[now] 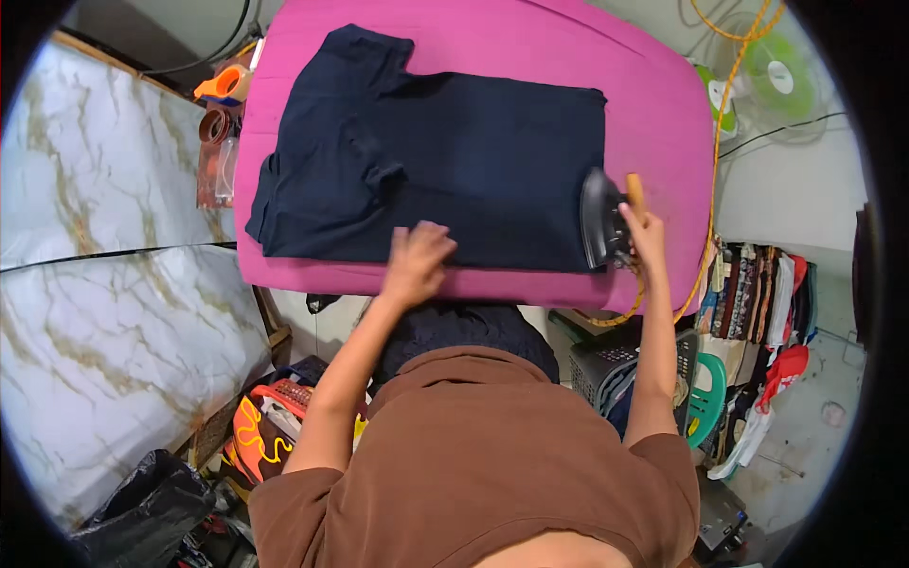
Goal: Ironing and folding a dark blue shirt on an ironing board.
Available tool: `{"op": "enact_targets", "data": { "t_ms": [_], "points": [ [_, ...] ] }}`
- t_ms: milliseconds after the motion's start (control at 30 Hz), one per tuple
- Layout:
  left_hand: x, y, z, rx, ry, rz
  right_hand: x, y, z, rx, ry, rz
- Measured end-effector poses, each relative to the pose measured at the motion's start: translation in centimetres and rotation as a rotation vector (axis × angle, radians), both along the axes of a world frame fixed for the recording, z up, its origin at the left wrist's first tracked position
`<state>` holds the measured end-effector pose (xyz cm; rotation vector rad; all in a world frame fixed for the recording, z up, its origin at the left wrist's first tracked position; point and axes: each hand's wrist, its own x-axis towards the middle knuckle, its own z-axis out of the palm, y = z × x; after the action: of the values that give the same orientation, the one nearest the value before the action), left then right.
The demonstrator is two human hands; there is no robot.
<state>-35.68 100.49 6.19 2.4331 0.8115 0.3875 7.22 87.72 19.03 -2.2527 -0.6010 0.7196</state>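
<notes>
A dark navy T-shirt lies sideways on a pink padded ironing board. Its hem is at the right, and its shoulder end spreads to the left with creases near the sleeve. My right hand grips the wooden handle of a dark electric iron, which is over the shirt's lower right corner by the hem. Whether the soleplate touches the cloth cannot be told. Slightly blurred, my left hand is at the shirt's near edge with its fingers partly bent, and no object shows in it.
A yellow cord runs along the board's right side. A green fan stands beyond it. An orange tape dispenser sits at the left. Hanging clothes and a dark plastic basket are at the right; a marble-patterned surface is left.
</notes>
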Motion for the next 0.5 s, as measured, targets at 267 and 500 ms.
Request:
{"op": "enact_targets", "data": {
  "t_ms": [267,500],
  "points": [
    [-17.9,8.5,-6.7,0.364,0.211,1.459,-18.1,8.8,-4.2,-0.145,0.05,0.94],
    [-22.4,11.1,-5.7,0.389,0.462,1.148,-25.0,12.2,-1.9,-0.35,-0.288,1.433]
  ]
}}
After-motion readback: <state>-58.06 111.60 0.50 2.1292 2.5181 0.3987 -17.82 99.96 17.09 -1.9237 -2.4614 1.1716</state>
